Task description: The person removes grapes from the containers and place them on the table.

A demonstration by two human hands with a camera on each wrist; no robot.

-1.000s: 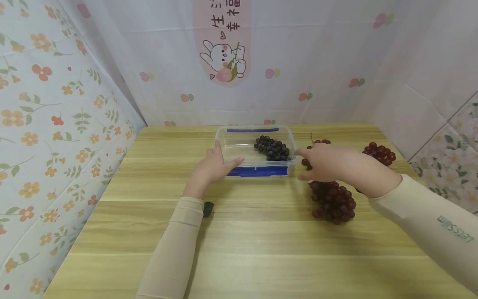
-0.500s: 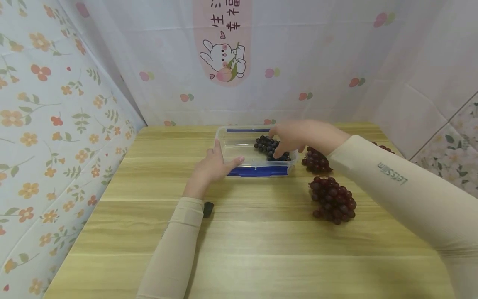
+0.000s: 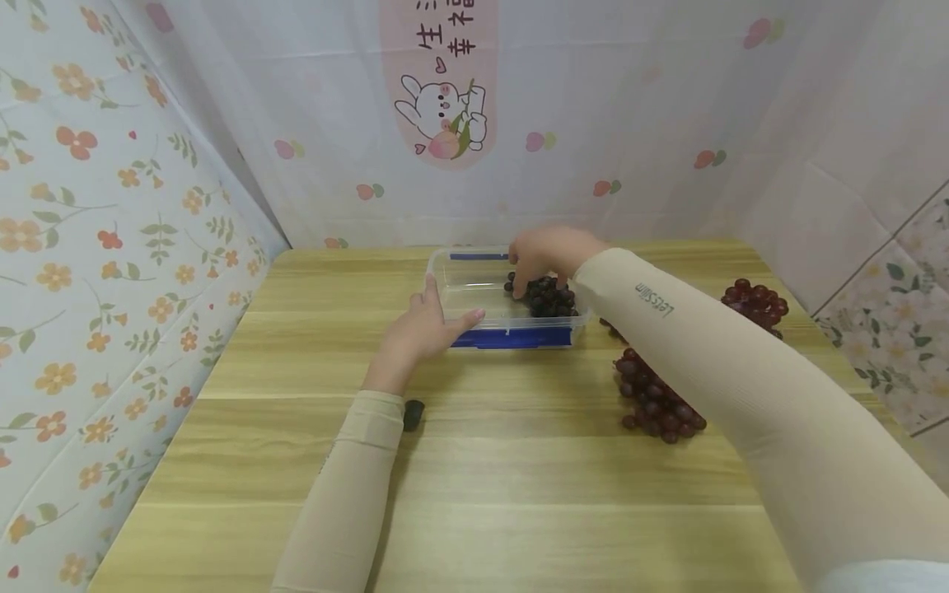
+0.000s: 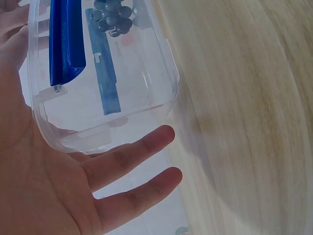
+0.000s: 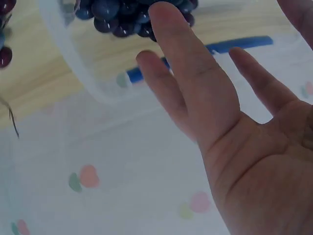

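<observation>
A clear plastic food container point(image 3: 470, 301) with blue clips stands at the back of the table, holding a bunch of dark grapes point(image 3: 550, 301) on its right side. At its left front corner is my left hand point(image 3: 417, 331), thumb by the front rim; the left wrist view shows two straight fingers point(image 4: 142, 200) beside the end wall. My right hand point(image 3: 544, 254) reaches down over the dark grapes, fingers extended. In the right wrist view a fingertip overlaps the dark grapes point(image 5: 117, 19); whether it presses them I cannot tell.
Right of the container lie red grapes: one bunch point(image 3: 656, 403) nearer the front, another point(image 3: 754, 306) far right, and a third point(image 3: 614, 336) mostly hidden by the right forearm. A small dark object point(image 3: 413, 414) lies beside the left sleeve. Curtains hang behind the table point(image 3: 504, 461).
My right hand has moved left from beside the red grapes, over the container's right wall, and down to the dark grapes. The left hand has stayed at the container's corner.
</observation>
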